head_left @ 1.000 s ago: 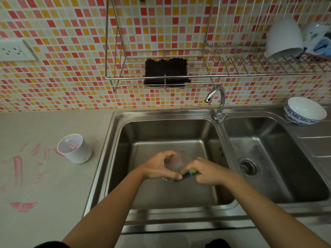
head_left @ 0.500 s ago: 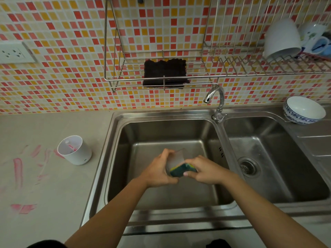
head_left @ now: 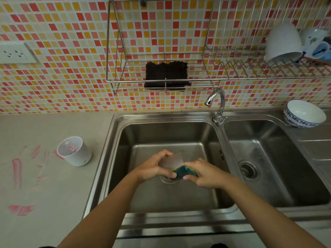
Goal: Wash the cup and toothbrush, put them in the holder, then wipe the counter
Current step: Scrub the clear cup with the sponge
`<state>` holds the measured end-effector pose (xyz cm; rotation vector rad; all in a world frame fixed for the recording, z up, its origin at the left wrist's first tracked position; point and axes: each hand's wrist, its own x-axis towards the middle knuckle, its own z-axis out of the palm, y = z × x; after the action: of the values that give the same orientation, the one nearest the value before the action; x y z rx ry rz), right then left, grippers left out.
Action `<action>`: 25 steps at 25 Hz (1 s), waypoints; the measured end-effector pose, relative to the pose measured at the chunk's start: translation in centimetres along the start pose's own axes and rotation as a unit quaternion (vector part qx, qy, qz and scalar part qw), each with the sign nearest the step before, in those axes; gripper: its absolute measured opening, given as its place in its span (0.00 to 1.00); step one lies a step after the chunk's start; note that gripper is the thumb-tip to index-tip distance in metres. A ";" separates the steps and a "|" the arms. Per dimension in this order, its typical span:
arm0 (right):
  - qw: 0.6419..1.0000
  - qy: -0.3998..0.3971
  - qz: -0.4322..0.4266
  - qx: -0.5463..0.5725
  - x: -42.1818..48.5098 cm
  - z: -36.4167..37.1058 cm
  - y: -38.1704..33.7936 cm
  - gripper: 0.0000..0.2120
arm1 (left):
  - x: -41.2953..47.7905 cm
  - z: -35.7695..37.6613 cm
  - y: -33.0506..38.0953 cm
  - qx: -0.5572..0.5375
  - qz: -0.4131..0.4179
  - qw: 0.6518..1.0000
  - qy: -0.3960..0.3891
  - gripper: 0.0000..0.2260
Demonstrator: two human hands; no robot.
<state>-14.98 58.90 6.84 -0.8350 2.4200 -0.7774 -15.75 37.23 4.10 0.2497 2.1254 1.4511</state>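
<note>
Two hands meet over the left basin of the steel sink [head_left: 120,159]. The left hand [head_left: 153,170] has its fingers and thumb curled round a translucent cup [head_left: 172,160] and holds it tilted above the basin floor. The right hand [head_left: 203,175] pinches a green and yellow sponge [head_left: 185,171] between thumb and fingers, and the sponge touches the lower end of the cup, just beside the left thumb. Under the cup a part of the basin's round drain [head_left: 167,181] shows. The faucet [head_left: 217,102] stands on the wall between the two basins, with its spout turned to the left basin. The right basin has its own drain [head_left: 249,170]. On the sink's far right edge sits a white bowl with blue pattern [head_left: 304,113]. To the left of the sink, on the grey bench [head_left: 53,203], a white round holder [head_left: 78,157] stands upright near the sink edge. Something small, pink and white, lies inside it, but I cannot tell what it is. Red smears [head_left: 17,173] mark the bench left of the holder. On the tiled wall hangs a wire rack [head_left: 125,81] with a dark cloth [head_left: 166,76] on it. Farther right on the rack, a white bowl [head_left: 283,44] lies upside down beside a mug [head_left: 316,42].
</note>
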 end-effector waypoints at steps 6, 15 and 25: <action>0.999 0.013 0.018 0.035 1.2 1.0 0.2 0.12 | -0.7 2.8 -0.4 0.208 0.064 0.969 0.121 0.39; 0.900 -0.001 -0.224 -0.373 0.5 1.7 0.7 0.10 | -0.5 0.6 -0.5 0.188 0.029 0.981 -0.022 0.42; 0.978 -0.181 0.001 -0.103 -0.2 0.5 -2.3 0.19 | -0.6 2.0 -1.1 0.212 0.069 0.975 0.011 0.38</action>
<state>-13.61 57.34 7.96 -0.9597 2.1921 -0.3386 -14.02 38.15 2.78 0.5501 2.4622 1.0576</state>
